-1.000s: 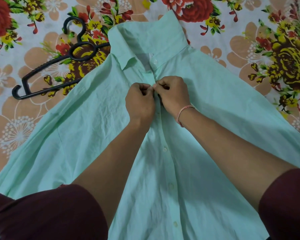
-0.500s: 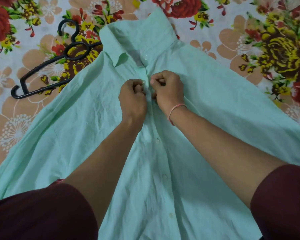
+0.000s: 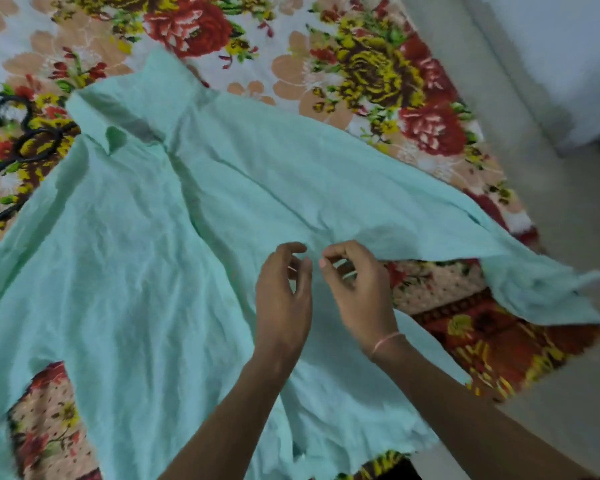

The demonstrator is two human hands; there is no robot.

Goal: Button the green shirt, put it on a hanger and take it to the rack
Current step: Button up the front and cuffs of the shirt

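Observation:
The light green shirt lies spread front-up on the bed, collar at the far end, and its front placket looks closed in the upper part. My left hand and my right hand hover side by side just above the shirt's right front, near the armpit fold. The fingers of both are loosely curled with thumb and forefinger close together, and I see no cloth between them. The black hanger lies at the far left, partly under the shirt's shoulder.
A floral bedsheet covers the bed. The bed's right edge drops to a grey floor. The shirt's right sleeve hangs over that edge.
Both hands have let go of the placket below the collar and drawn back toward me and to the right. The view has swung right, showing the bed edge and floor.

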